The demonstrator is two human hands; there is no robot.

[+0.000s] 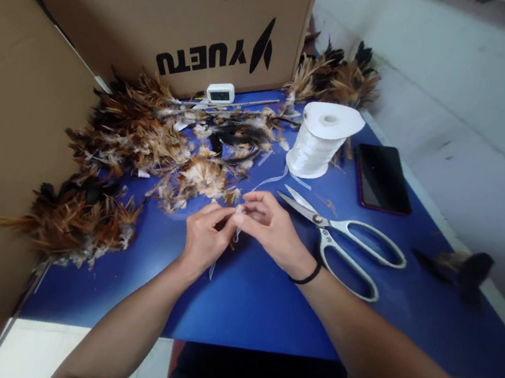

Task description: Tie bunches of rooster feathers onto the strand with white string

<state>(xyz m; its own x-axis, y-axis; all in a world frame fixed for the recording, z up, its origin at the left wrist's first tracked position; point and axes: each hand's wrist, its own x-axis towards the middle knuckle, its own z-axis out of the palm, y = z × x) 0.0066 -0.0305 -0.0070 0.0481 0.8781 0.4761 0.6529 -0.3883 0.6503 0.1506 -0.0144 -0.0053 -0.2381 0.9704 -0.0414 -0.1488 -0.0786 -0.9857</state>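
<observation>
My left hand [207,233] and my right hand [270,224] meet over the blue table, fingertips pinched together. Between them is a small whitish bit [240,209] with thin white ribbon; whether a feather is in there too, I cannot tell. A ribbon strand [269,182] runs from the upright white spool [323,139] toward my right hand, and a loose end [212,271] hangs below my left. Large scissors [324,222] lie with blades apart, just right of my right hand. Brown and cream feathers [203,177] are heaped beyond my fingers.
Feather bunches [83,219] lie at the left, with more [339,78] at the back. A cardboard box [205,7] stands behind a small digital timer [221,93]. A dark phone [383,177] and a dark feather piece [474,268] lie at the right.
</observation>
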